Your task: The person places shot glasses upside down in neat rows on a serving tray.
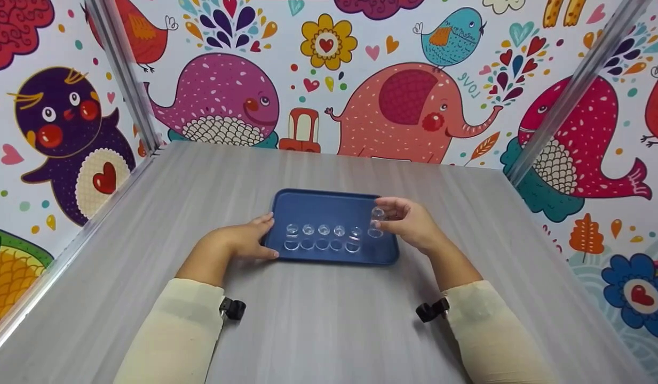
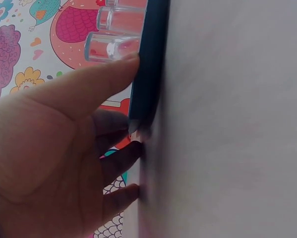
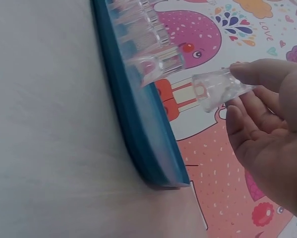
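Observation:
A blue tray (image 1: 329, 205) lies on the table with a row of several small clear shot glasses (image 1: 323, 237) along its near side. My left hand (image 1: 248, 237) touches the tray's left end, its thumb along the near corner and its fingers spread on the side rim. In the left wrist view, the thumb (image 2: 108, 74) rests against the tray edge. Over the tray's right end, my right hand (image 1: 409, 221) pinches another clear shot glass (image 3: 220, 89) between thumb and fingers. This glass is apart from the row, and the right wrist view shows it raised off the tray.
The grey wood-grain table (image 1: 329, 320) extends around the tray. Walls printed with cartoon animals (image 1: 403, 112) stand behind and at both sides, with metal posts (image 1: 128, 74) at the corners. The tray has a low raised rim.

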Motion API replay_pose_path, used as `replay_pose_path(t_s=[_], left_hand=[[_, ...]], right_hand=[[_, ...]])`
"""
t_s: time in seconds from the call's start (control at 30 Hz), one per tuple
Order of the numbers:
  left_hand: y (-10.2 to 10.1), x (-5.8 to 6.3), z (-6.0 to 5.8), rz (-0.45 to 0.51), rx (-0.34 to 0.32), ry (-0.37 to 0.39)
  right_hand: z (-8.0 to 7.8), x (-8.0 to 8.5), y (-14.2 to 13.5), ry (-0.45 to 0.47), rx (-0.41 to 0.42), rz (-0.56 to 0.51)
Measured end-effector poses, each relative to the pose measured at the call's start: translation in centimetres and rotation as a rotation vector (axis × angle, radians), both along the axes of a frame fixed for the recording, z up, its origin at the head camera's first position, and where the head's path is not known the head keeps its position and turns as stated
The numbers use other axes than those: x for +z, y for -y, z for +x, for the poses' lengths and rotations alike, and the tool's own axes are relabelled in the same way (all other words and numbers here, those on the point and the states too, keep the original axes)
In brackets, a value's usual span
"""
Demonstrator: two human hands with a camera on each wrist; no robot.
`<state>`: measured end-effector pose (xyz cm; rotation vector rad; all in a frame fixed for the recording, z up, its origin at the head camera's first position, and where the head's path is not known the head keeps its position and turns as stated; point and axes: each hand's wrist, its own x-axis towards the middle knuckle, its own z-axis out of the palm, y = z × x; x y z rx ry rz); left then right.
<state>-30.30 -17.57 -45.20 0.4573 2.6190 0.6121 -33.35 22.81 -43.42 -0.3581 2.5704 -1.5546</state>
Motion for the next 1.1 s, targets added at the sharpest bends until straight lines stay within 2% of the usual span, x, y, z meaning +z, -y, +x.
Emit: replay_pose_path(t_s=[0.23, 0.53, 0.87, 1.1], left_hand=[[-0.1, 0.2, 0.1, -0.005, 0.005, 0.012], [-0.2, 0.4, 0.2, -0.015, 0.022, 0.026], [0.1, 0.4, 0.2, -0.002, -0.015, 0.000], [0.3, 0.1, 0.2, 0.014, -0.007, -0.007]], right_hand=[[-0.2, -1.0, 0.2, 0.036, 0.070, 0.081], [-0.3, -2.1, 0.6, 0.008, 0.117, 0.152], [-0.7, -2.4, 0.7, -0.012, 0.161, 0.126], [-0.6, -2.2, 0.4, 0.009, 0.159, 0.128]])
